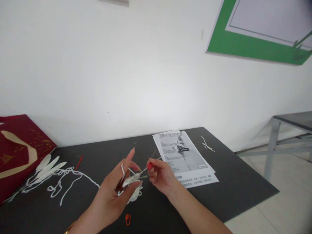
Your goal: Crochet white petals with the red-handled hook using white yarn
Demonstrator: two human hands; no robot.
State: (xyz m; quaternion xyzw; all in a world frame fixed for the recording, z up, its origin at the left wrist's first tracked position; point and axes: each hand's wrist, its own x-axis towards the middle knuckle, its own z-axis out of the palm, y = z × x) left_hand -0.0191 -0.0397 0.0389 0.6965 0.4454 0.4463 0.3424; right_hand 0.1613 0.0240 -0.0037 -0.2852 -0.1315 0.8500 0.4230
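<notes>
My left hand point(112, 187) pinches a small white crochet piece point(131, 178) between thumb and fingers, and white yarn loops over its raised index finger. My right hand point(162, 178) is closed round a crochet hook point(149, 166) with a red grip, its shaft reaching into the work. A thin greenish strand point(153, 153) sticks up by the right fingertips; where it starts is hidden. Below the left hand lies a loose heap of white yarn point(135, 195), partly covered by the thumb. An orange stitch marker point(127, 219) rests on the table nearer to me.
Printed sheets point(195, 174) lie on the black table point(234, 185) beyond my right hand. At left are white petal-shaped pieces point(50, 169) with trailing yarn, a thin red stick point(79, 162) and a dark red bag point(21, 146). A yarn scrap point(207, 145) lies far right.
</notes>
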